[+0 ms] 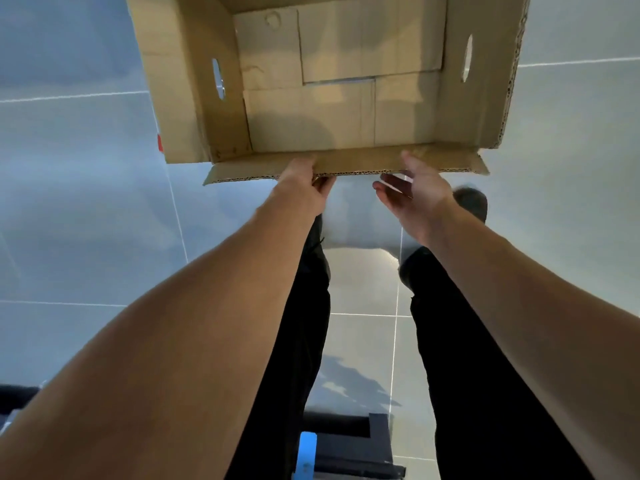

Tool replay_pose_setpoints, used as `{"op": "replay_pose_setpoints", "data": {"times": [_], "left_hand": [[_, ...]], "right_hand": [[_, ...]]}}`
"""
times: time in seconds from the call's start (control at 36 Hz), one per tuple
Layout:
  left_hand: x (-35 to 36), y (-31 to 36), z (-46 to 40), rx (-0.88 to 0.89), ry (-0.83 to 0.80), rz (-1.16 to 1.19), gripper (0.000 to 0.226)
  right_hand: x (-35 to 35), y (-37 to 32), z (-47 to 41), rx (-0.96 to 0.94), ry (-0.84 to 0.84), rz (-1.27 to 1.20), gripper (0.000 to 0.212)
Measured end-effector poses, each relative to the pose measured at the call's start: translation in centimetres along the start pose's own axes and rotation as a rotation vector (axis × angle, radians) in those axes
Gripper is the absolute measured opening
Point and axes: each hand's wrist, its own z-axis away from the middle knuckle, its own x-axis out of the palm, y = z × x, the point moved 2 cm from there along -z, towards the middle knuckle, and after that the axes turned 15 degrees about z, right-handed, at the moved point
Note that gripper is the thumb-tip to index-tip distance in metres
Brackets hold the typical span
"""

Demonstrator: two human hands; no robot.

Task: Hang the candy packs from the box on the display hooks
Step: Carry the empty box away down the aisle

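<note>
An open cardboard box (464, 109) sits on the grey tiled floor straight below me, and I see only bare cardboard inside it, no candy packs. My left hand (306, 183) pinches the box's near flap (353, 166), thumb on top and fingers under it. My right hand (414, 194) hovers at the same flap, palm turned inward, fingers spread, holding nothing; its fingertips are at or just beside the edge. No display hooks are in view.
My two legs in black trousers (304, 323) stand just behind the box, with a dark shoe (472, 202) near its right corner. A black frame with a blue part (306, 452) lies on the floor at the bottom of the view.
</note>
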Motion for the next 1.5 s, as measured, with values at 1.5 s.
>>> {"op": "replay_pose_setpoints", "data": {"times": [1.5], "left_hand": [[28.8, -31.7, 67.1, 0.04, -0.548, -0.331, 0.04]], "right_hand": [[-43.6, -26.7, 52.7, -0.482, 0.215, -1.192, 0.047]]}}
